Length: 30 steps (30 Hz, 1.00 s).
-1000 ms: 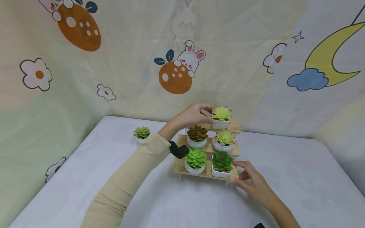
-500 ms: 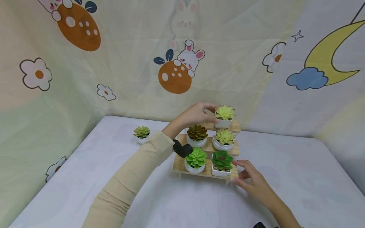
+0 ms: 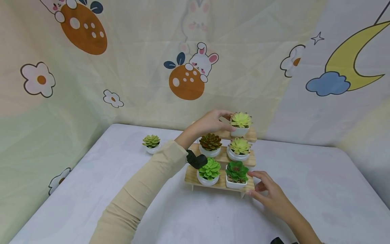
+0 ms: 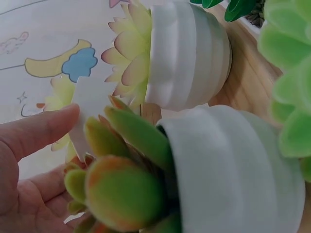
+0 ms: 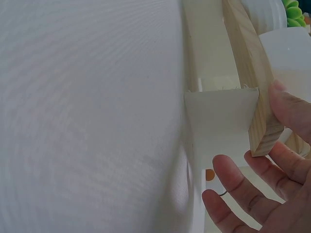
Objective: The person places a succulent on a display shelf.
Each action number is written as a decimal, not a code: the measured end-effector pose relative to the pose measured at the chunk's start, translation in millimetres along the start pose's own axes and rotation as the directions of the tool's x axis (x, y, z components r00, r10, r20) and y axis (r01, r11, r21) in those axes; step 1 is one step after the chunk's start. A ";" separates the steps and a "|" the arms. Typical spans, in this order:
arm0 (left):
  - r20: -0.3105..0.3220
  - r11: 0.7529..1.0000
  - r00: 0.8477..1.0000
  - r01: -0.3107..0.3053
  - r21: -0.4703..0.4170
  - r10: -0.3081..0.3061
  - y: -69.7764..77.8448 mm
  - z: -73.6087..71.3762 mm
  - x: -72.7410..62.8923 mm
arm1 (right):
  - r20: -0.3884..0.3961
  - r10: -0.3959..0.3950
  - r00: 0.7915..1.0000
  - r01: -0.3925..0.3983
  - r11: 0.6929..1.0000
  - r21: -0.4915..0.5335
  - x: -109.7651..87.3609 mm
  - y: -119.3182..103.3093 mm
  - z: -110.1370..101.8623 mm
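Observation:
In the head view, my left hand (image 3: 213, 121) pinches a square white pot (image 3: 239, 131) with a pale yellow-green succulent, at the right end of a three-tier wooden stand's top shelf (image 3: 252, 135). Whether its base touches the shelf, I cannot tell. The left wrist view has the thumb (image 4: 56, 124) against that pot. My right hand (image 3: 271, 196) grips the right end of the bottom shelf (image 5: 262, 111) between thumb and fingers, close to a dark green succulent (image 3: 237, 171). On the middle shelf sit a reddish-brown succulent (image 3: 210, 142) and another pale one (image 3: 240, 145).
A bright green succulent (image 3: 209, 168) occupies the bottom shelf's left side. Another potted succulent (image 3: 151, 141) stands alone on the white-covered table (image 3: 170, 217), left of the stand. Printed cloth (image 3: 137, 67) hangs behind and at the sides.
My left hand has shifted the square pot a short way to the right along the top shelf. My right hand keeps its place at the bottom shelf.

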<state>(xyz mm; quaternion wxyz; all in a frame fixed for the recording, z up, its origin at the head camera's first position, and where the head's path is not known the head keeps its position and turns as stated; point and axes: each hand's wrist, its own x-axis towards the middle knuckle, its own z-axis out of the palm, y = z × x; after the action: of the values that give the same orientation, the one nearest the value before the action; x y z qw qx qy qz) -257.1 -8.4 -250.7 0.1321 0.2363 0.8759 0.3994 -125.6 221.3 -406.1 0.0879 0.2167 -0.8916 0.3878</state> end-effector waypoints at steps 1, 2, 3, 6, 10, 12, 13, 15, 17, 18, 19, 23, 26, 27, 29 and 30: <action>-0.002 1.000 1.000 -0.003 0.000 0.003 0.3 0.2 -0.5 | 0.001 0.000 1.000 0.000 1.000 -0.002 0.0 0.2 0.1; -0.002 1.000 1.000 -0.004 -0.003 0.004 0.4 0.5 -1.1 | 0.001 -0.001 1.000 0.002 1.000 -0.001 0.0 0.4 0.1; -0.002 1.000 1.000 -0.007 -0.005 0.007 0.3 0.7 -1.8 | 0.001 -0.001 1.000 0.001 1.000 -0.003 0.0 0.6 0.3; -0.005 1.000 1.000 -0.011 -0.004 0.011 -0.6 0.8 -5.1 | 0.004 0.000 1.000 0.000 1.000 0.005 -0.4 0.9 0.9; -0.040 1.000 0.999 -0.016 -0.023 0.015 -4.5 -1.9 -12.0 | 0.012 0.009 1.000 -0.009 1.000 0.014 -0.8 0.6 2.0; -0.078 0.999 0.997 -0.022 -0.042 0.019 -6.6 -4.4 -17.3 | 0.014 0.014 1.000 -0.015 1.000 0.013 -0.9 0.2 2.3; -0.099 0.998 0.995 -0.031 -0.054 0.026 -7.4 -5.9 -20.5 | 0.014 0.016 1.000 -0.016 1.000 0.011 -0.9 0.0 2.4; -0.146 0.996 0.988 -0.052 -0.069 0.041 -8.5 -9.1 -28.7 | 0.013 0.019 1.000 -0.019 1.000 0.008 -1.0 -0.3 2.2; -0.196 0.994 0.978 -0.081 -0.076 0.065 -11.2 -12.3 -36.8 | 0.011 0.020 1.000 -0.020 1.000 0.006 -0.9 -0.5 1.9; -0.221 0.992 0.972 -0.096 -0.080 0.076 -12.8 -14.1 -41.1 | 0.011 0.020 1.000 -0.020 1.000 0.005 -0.9 -0.5 1.8; -0.243 0.991 0.966 -0.111 -0.081 0.088 -14.9 -15.9 -45.4 | 0.012 0.022 1.000 -0.022 1.000 0.004 -0.8 -0.6 1.7; -0.331 0.989 0.938 -0.134 -0.061 0.107 -26.5 -23.6 -61.9 | 0.014 0.026 1.000 -0.026 1.000 0.006 -0.6 -0.4 1.2; -0.386 0.992 0.918 -0.116 -0.047 0.089 -37.4 -29.8 -74.5 | 0.017 0.031 0.999 -0.031 1.000 0.007 -0.7 -0.3 0.9; -0.400 0.993 0.913 -0.106 -0.047 0.078 -41.3 -31.9 -78.6 | 0.017 0.032 0.999 -0.032 0.999 0.006 -0.7 -0.3 0.7; -0.423 0.995 0.904 -0.085 -0.052 0.055 -50.2 -36.0 -87.1 | 0.016 0.033 0.999 -0.033 0.999 0.005 -0.8 -0.4 0.3; -0.432 0.995 0.901 -0.077 -0.057 0.045 -55.1 -38.1 -91.4 | 0.016 0.033 0.999 -0.033 0.999 0.005 -0.8 -0.4 0.1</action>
<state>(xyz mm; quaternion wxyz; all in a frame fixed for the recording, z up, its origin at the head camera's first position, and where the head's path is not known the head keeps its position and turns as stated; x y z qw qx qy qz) -212.1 -111.5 -264.2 -0.0685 0.1646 0.8605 0.4772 -124.7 221.2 -406.1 0.0738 0.2052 -0.8947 0.3898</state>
